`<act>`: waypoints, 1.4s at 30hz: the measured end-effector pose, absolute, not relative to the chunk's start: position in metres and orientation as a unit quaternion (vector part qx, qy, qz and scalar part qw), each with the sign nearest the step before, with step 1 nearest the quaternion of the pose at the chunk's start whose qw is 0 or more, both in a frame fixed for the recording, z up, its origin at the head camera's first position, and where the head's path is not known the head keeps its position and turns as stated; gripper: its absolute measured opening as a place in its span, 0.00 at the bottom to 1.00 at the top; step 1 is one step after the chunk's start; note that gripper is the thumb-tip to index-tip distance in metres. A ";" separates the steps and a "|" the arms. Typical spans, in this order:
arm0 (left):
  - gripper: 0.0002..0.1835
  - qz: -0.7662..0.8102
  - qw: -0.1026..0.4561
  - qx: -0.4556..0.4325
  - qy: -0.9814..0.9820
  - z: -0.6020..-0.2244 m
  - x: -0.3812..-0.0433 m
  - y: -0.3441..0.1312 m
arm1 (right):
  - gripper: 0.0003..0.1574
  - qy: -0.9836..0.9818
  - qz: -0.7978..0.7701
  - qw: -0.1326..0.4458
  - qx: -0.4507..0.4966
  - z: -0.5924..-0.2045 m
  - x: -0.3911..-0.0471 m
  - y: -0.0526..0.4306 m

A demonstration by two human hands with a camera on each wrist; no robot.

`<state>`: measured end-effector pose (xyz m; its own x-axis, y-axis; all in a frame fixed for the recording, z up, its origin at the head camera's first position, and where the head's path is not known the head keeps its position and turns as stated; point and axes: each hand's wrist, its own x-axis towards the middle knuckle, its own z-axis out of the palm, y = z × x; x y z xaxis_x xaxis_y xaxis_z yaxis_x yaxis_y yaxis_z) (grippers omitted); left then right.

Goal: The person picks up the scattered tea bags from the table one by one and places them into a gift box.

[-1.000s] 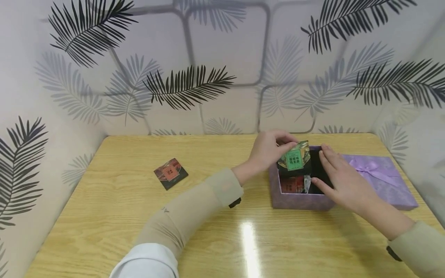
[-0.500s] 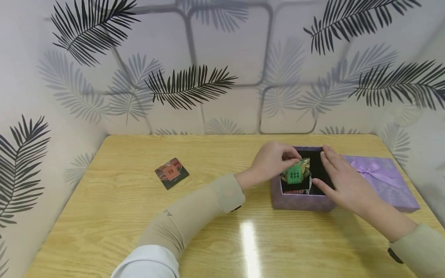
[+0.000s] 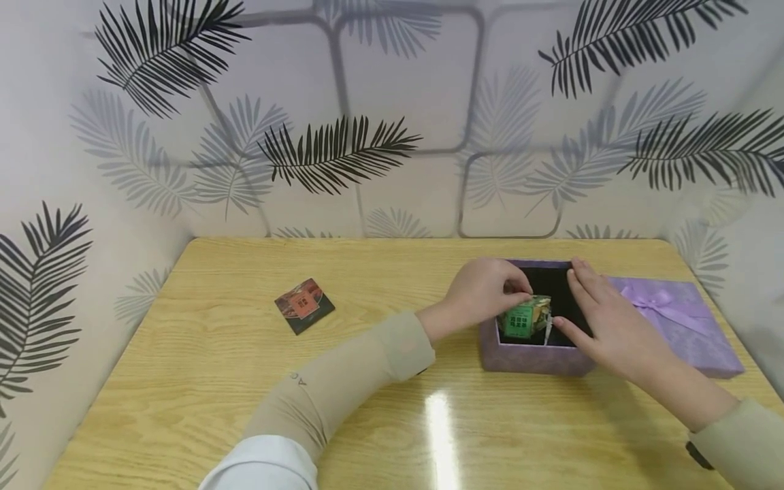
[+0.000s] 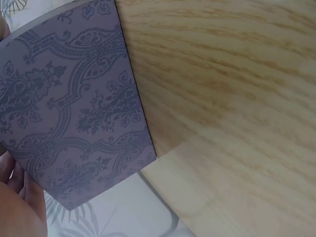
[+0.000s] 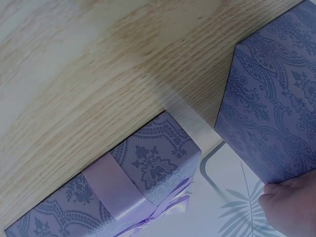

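Observation:
An uncovered purple patterned box (image 3: 533, 359) with a dark inside stands at the right of the table. My left hand (image 3: 486, 294) pinches the top of a green-labelled tea packet (image 3: 520, 321), which is inside the box at its left side. A pale packet edge (image 3: 548, 330) shows just right of it. My right hand (image 3: 612, 323) rests on the box's right side with straight fingers, its thumb reaching over the near rim. In the left wrist view the box wall (image 4: 74, 103) hides most of the left hand (image 4: 22, 197); in the right wrist view the right hand (image 5: 291, 202) touches the box edge.
A purple lid (image 3: 680, 327) with a ribbon bow (image 3: 655, 299) lies right of the box. A red-labelled packet (image 3: 304, 305) lies flat on the left part of the wooden table (image 3: 367, 272). A leaf-patterned wall covering (image 3: 398, 88) rises behind the table.
My left hand has moved down with the green-labelled tea packet, from above the rim into the box, covering the red packet seen inside earlier. The right hand has stayed on the box.

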<state>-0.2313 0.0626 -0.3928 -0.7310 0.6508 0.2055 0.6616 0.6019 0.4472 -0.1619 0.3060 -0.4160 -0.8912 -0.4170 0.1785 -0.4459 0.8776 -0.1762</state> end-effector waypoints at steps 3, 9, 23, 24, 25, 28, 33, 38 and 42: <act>0.06 -0.262 0.000 -0.369 -0.892 -0.392 -0.233 0.060 | 0.53 -0.967 0.106 0.067 0.224 -0.416 -0.162 0.306; 0.08 -0.286 -0.027 -0.379 -0.879 -0.390 -0.237 0.055 | 0.53 -0.969 0.104 0.053 0.216 -0.414 -0.161 0.305; 0.09 -0.329 -0.039 -0.378 -0.864 -0.385 -0.232 0.045 | 0.54 -0.970 0.107 0.051 0.215 -0.418 -0.161 0.307; 0.09 -0.333 -0.038 -0.375 -0.864 -0.385 -0.232 0.043 | 0.54 -0.969 0.107 0.053 0.215 -0.418 -0.161 0.307; 0.09 -0.338 -0.037 -0.372 -0.864 -0.384 -0.232 0.041 | 0.54 -0.969 0.106 0.056 0.216 -0.418 -0.161 0.307; 0.09 -0.349 -0.036 -0.361 -0.864 -0.381 -0.230 0.031 | 0.54 -0.968 0.107 0.060 0.218 -0.419 -0.162 0.306; 0.09 -0.368 -0.024 -0.340 -0.865 -0.380 -0.229 0.007 | 0.53 -0.967 0.110 0.064 0.223 -0.418 -0.161 0.305; 0.08 -0.395 -0.005 -0.308 -0.866 -0.386 -0.232 -0.023 | 0.53 -0.965 0.113 0.067 0.225 -0.417 -0.161 0.305; 0.08 -0.409 0.004 -0.274 -0.870 -0.394 -0.230 -0.047 | 0.53 -0.965 0.111 0.067 0.228 -0.416 -0.161 0.305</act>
<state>-0.2302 -0.0470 -0.3945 -0.8498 0.4742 0.2303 0.4799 0.5153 0.7100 -0.1607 0.3052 -0.4163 -0.8873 -0.4243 0.1809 -0.4543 0.8716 -0.1841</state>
